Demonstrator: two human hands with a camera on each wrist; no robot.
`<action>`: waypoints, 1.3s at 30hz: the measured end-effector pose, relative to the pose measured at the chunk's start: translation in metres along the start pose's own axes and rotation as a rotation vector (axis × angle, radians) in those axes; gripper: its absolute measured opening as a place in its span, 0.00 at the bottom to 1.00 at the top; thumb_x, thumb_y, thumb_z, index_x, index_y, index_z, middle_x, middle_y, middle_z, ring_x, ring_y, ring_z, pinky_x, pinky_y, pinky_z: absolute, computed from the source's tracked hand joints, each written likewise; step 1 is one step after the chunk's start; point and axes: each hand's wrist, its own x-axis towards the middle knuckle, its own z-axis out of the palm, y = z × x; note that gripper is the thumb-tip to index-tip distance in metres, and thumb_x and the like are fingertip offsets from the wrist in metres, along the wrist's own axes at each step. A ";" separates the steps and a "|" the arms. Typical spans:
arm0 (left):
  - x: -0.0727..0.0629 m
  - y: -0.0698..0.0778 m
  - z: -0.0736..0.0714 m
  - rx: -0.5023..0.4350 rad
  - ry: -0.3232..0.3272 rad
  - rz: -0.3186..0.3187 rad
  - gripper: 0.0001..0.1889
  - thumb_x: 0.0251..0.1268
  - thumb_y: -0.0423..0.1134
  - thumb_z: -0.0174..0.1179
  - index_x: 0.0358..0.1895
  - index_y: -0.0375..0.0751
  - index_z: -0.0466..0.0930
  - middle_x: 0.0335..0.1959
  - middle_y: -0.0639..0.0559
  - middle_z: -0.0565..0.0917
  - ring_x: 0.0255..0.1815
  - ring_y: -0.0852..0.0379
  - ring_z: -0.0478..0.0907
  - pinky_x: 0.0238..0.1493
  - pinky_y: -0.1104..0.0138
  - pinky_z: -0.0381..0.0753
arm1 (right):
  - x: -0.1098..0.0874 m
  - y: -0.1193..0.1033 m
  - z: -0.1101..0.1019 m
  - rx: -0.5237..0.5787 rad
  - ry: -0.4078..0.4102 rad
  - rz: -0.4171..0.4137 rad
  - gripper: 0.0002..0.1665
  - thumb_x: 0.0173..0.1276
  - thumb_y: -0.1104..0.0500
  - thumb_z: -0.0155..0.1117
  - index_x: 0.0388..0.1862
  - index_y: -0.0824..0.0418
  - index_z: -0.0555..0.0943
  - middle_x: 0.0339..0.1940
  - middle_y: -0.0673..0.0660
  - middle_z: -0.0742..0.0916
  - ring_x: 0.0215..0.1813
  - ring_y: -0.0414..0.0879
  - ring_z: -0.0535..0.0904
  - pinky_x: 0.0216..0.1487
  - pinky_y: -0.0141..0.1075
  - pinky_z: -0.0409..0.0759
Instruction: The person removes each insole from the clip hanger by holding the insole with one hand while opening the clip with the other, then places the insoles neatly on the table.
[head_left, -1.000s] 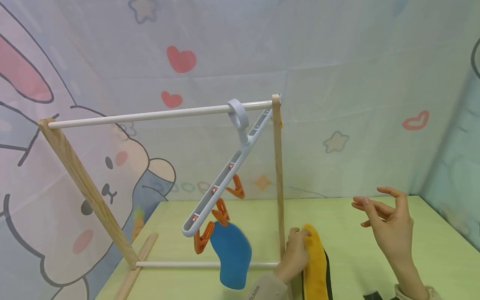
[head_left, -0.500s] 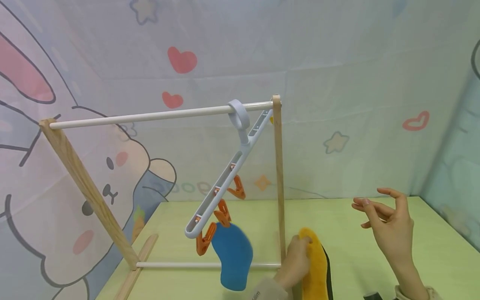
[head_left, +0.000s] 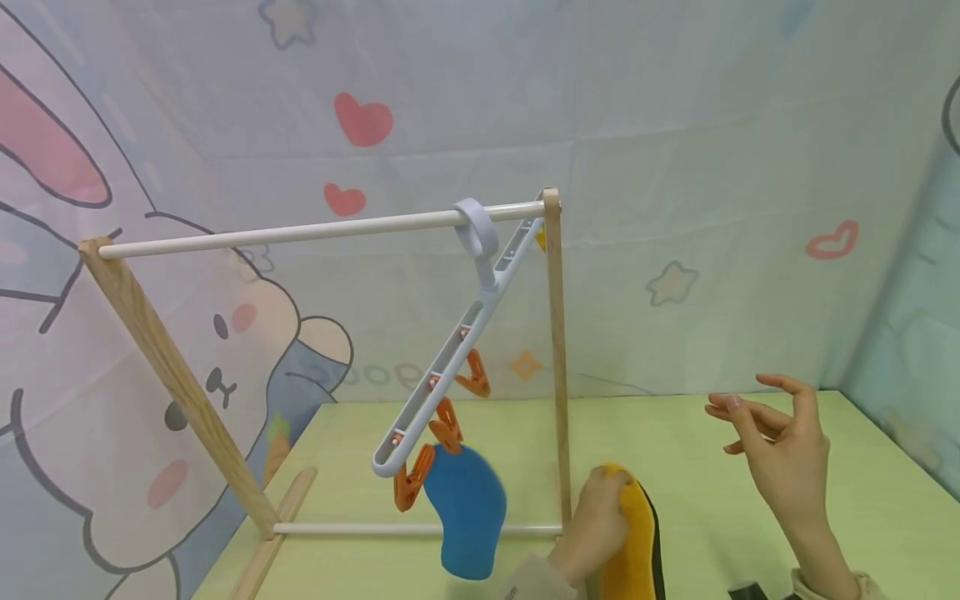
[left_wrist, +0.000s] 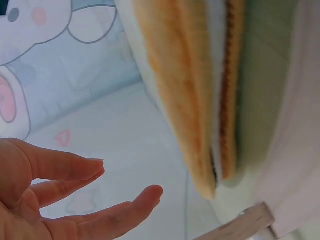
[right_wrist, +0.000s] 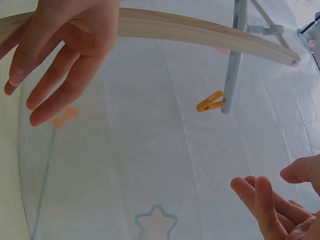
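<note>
In the head view my left hand (head_left: 596, 521) is at the yellow plush insole (head_left: 630, 533), its fingers overlapping the top edge. The left wrist view shows the yellow insoles (left_wrist: 185, 95) as two layers, with the fingers (left_wrist: 107, 220) apart from them and nothing in the gap. My right hand (head_left: 791, 454) is raised over the table at the right, fingers loosely bent, holding nothing. A blue insole (head_left: 468, 512) hangs below an orange clip (head_left: 447, 427) on the pale grey hanger (head_left: 431, 392). Another orange clip (head_left: 412, 479) at the hanger's near end holds nothing.
The hanger hooks over the top rail (head_left: 322, 232) of a wood-framed rack. Its right post (head_left: 558, 367) stands beside my left hand. A yellow clip (right_wrist: 210, 101) hangs at the hanger's far end. A dark object (head_left: 746, 591) shows at the bottom edge of the pale green table (head_left: 712, 517).
My left hand and the top of the yellow insole have shifted slightly downward in the head view. The hanger has swung a little to the right. My right hand has barely moved.
</note>
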 end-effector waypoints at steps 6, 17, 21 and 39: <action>-0.005 0.010 -0.010 0.028 0.014 0.040 0.18 0.54 0.22 0.51 0.47 0.42 0.76 0.51 0.46 0.73 0.51 0.54 0.73 0.46 0.71 0.76 | 0.001 0.001 -0.001 0.003 0.000 -0.002 0.22 0.62 0.65 0.55 0.54 0.54 0.63 0.28 0.27 0.82 0.29 0.25 0.81 0.18 0.27 0.76; -0.014 0.023 -0.032 0.034 0.048 0.100 0.16 0.55 0.25 0.53 0.48 0.39 0.75 0.49 0.46 0.76 0.50 0.52 0.74 0.47 0.69 0.77 | 0.001 0.000 -0.001 -0.005 0.004 0.002 0.22 0.63 0.65 0.55 0.54 0.54 0.63 0.28 0.27 0.82 0.29 0.25 0.80 0.18 0.27 0.76; -0.015 0.025 -0.038 0.035 0.065 0.129 0.16 0.56 0.25 0.53 0.49 0.39 0.74 0.49 0.45 0.76 0.51 0.51 0.74 0.46 0.69 0.77 | 0.001 0.001 -0.002 -0.014 0.010 0.002 0.22 0.62 0.65 0.55 0.54 0.54 0.63 0.27 0.27 0.82 0.28 0.25 0.80 0.18 0.26 0.75; -0.024 0.036 -0.070 -0.061 0.167 0.242 0.14 0.60 0.29 0.51 0.49 0.39 0.74 0.49 0.46 0.78 0.50 0.52 0.74 0.49 0.66 0.75 | 0.002 0.002 -0.002 0.003 0.008 0.000 0.21 0.62 0.65 0.55 0.53 0.55 0.64 0.28 0.27 0.82 0.29 0.25 0.81 0.19 0.26 0.76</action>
